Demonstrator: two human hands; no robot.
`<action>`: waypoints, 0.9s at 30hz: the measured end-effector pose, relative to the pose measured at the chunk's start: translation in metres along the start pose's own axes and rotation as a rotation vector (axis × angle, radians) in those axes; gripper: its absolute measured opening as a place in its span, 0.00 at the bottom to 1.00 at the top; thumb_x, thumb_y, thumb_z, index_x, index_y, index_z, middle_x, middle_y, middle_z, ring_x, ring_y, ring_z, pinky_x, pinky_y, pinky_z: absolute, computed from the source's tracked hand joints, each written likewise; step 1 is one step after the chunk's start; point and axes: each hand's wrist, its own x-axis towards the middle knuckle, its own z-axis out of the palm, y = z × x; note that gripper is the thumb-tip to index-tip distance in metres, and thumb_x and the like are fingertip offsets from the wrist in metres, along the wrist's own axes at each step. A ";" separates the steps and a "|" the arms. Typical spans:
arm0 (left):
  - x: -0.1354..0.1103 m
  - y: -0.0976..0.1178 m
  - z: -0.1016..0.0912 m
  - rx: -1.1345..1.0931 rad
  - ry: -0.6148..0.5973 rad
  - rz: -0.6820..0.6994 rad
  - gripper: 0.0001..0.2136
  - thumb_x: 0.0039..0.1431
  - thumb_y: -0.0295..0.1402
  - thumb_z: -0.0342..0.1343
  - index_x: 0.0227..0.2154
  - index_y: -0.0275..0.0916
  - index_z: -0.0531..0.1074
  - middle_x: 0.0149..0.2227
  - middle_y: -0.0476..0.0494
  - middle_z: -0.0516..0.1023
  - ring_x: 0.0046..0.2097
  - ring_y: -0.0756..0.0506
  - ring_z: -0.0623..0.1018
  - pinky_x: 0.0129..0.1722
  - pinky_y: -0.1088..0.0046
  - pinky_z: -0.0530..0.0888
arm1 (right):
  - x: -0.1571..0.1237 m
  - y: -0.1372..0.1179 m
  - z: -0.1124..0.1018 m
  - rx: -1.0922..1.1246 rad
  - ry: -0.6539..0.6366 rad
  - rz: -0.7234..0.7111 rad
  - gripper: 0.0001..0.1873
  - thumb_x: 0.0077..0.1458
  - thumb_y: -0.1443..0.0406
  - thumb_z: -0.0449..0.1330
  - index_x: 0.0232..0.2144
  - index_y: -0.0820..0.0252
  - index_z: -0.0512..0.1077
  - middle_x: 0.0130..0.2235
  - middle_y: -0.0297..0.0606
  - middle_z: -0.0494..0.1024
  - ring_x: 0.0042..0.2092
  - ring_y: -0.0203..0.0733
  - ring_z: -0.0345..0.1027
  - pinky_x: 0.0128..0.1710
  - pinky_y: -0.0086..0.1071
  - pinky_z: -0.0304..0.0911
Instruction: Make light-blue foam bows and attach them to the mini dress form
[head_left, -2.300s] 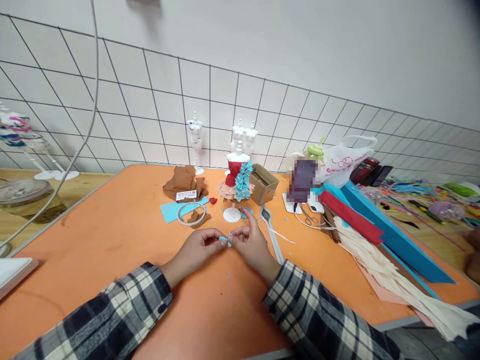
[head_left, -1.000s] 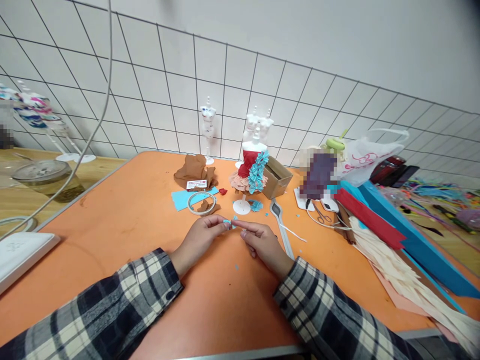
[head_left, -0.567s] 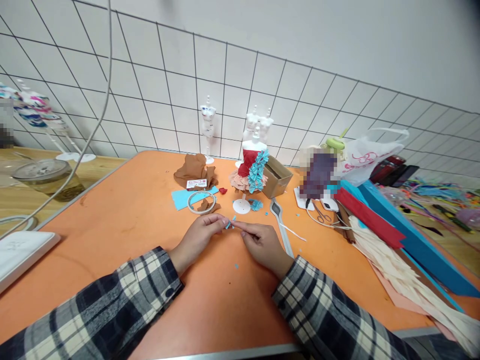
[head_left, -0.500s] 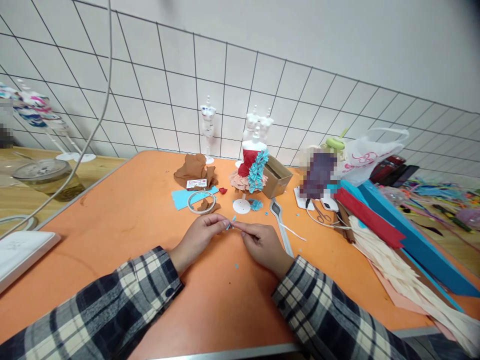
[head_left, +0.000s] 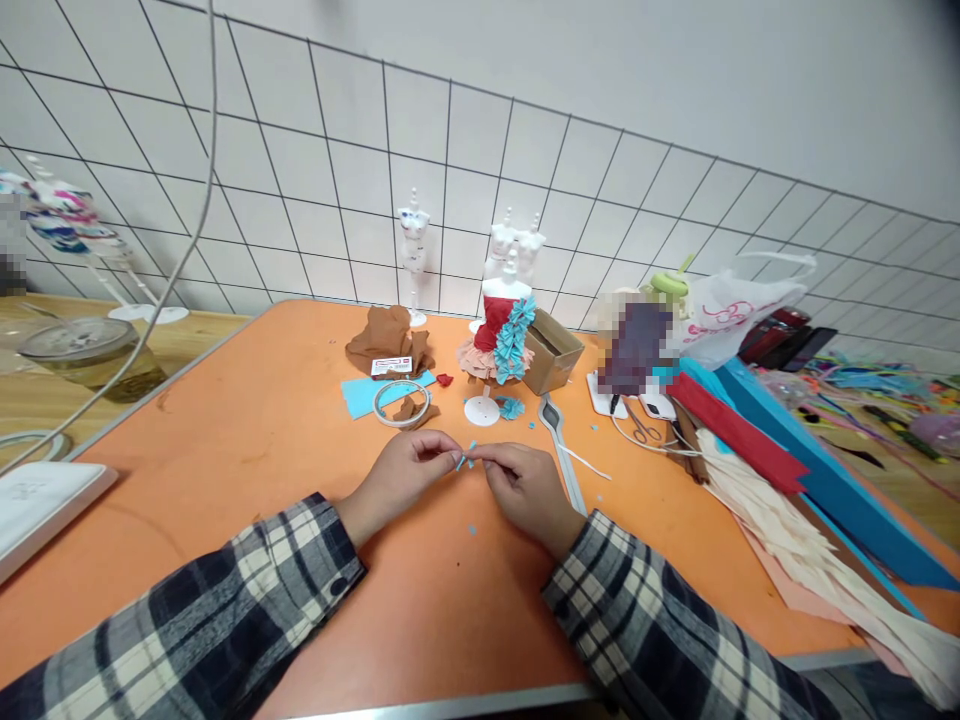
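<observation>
Between my fingertips is a small, folded piece of blue crepe paper (head_left: 472, 452). My left hand (head_left: 405, 478) pinches it with thumb and index finger. From the other side, my right hand (head_left: 531, 490) meets it with the index fingertip, its other fingers curled in; the exact grip there is partly hidden. Just beyond stands a small white dress-form mannequin (head_left: 481, 411) with a red crepe top, a pink ruffled skirt and blue ruffles down one side. A blue ruffled paper scrap (head_left: 511, 408) lies by its base.
Left of the mannequin are brown crepe paper (head_left: 379, 340), a blue sheet (head_left: 358, 399) and a tape roll (head_left: 376, 408). A cardboard box (head_left: 556, 360), scissors (head_left: 643, 430), a grey strap-like item (head_left: 556, 430) and crepe strips (head_left: 739, 425) lie rightward. A white box (head_left: 52, 505) sits at left.
The blue paper piece has turned slightly between my fingertips and sits a little lower. My left fingertips have shifted slightly; both hands otherwise stay in place.
</observation>
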 end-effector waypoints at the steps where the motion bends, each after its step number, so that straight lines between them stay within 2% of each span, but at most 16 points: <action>1: 0.000 0.000 0.001 -0.002 -0.014 -0.003 0.10 0.50 0.39 0.57 0.26 0.38 0.77 0.27 0.46 0.79 0.31 0.45 0.75 0.33 0.72 0.69 | 0.000 -0.001 0.000 0.005 0.019 0.012 0.17 0.54 0.71 0.52 0.40 0.53 0.77 0.37 0.35 0.81 0.37 0.40 0.73 0.38 0.33 0.64; 3: -0.001 0.001 0.003 -0.016 -0.033 -0.014 0.09 0.49 0.39 0.57 0.25 0.38 0.76 0.27 0.46 0.79 0.31 0.45 0.75 0.33 0.71 0.69 | 0.000 -0.001 -0.001 0.027 0.065 0.075 0.14 0.55 0.70 0.52 0.37 0.55 0.76 0.30 0.34 0.78 0.31 0.38 0.69 0.32 0.31 0.62; 5: -0.001 0.001 0.003 -0.043 -0.046 -0.026 0.10 0.49 0.39 0.58 0.25 0.38 0.76 0.28 0.45 0.79 0.32 0.45 0.76 0.34 0.71 0.70 | 0.001 0.001 -0.002 0.073 0.123 0.157 0.11 0.56 0.68 0.52 0.36 0.57 0.75 0.23 0.31 0.71 0.24 0.35 0.62 0.26 0.29 0.56; 7: -0.001 0.001 0.004 -0.080 -0.062 -0.031 0.10 0.49 0.40 0.58 0.26 0.37 0.77 0.29 0.45 0.80 0.33 0.45 0.76 0.35 0.71 0.70 | 0.003 0.005 -0.002 0.111 0.153 0.185 0.11 0.55 0.68 0.53 0.39 0.57 0.73 0.24 0.30 0.68 0.22 0.33 0.57 0.24 0.28 0.54; 10: -0.002 0.000 0.003 -0.124 -0.081 -0.021 0.11 0.50 0.40 0.59 0.27 0.37 0.77 0.29 0.45 0.80 0.33 0.45 0.75 0.37 0.71 0.70 | 0.005 0.011 0.001 0.104 0.113 0.107 0.22 0.50 0.73 0.54 0.49 0.56 0.68 0.38 0.36 0.72 0.27 0.34 0.61 0.30 0.30 0.60; 12: -0.001 -0.001 0.002 -0.144 -0.083 -0.019 0.11 0.51 0.40 0.59 0.28 0.37 0.77 0.30 0.46 0.79 0.34 0.45 0.75 0.38 0.70 0.69 | 0.005 0.011 0.002 0.069 0.071 0.029 0.25 0.49 0.75 0.53 0.51 0.56 0.66 0.44 0.39 0.72 0.34 0.37 0.65 0.35 0.33 0.63; 16: -0.001 -0.003 0.000 -0.193 -0.124 -0.037 0.10 0.51 0.40 0.60 0.28 0.38 0.78 0.29 0.47 0.78 0.34 0.46 0.74 0.39 0.71 0.68 | 0.005 0.007 -0.001 -0.004 0.074 -0.111 0.17 0.53 0.73 0.53 0.44 0.55 0.71 0.44 0.40 0.74 0.44 0.44 0.67 0.44 0.38 0.64; 20: -0.001 -0.006 0.000 -0.245 -0.198 -0.054 0.09 0.51 0.39 0.61 0.27 0.38 0.78 0.29 0.48 0.78 0.35 0.46 0.73 0.39 0.71 0.68 | 0.007 0.005 -0.007 -0.083 0.097 -0.209 0.10 0.55 0.72 0.56 0.34 0.54 0.76 0.41 0.38 0.76 0.45 0.43 0.67 0.46 0.39 0.62; 27: 0.001 -0.015 -0.001 -0.390 -0.241 -0.077 0.09 0.51 0.36 0.61 0.34 0.37 0.79 0.34 0.45 0.78 0.39 0.44 0.74 0.43 0.69 0.67 | 0.007 0.008 -0.010 -0.066 0.080 -0.244 0.08 0.55 0.70 0.58 0.35 0.54 0.76 0.42 0.39 0.77 0.46 0.43 0.68 0.46 0.39 0.64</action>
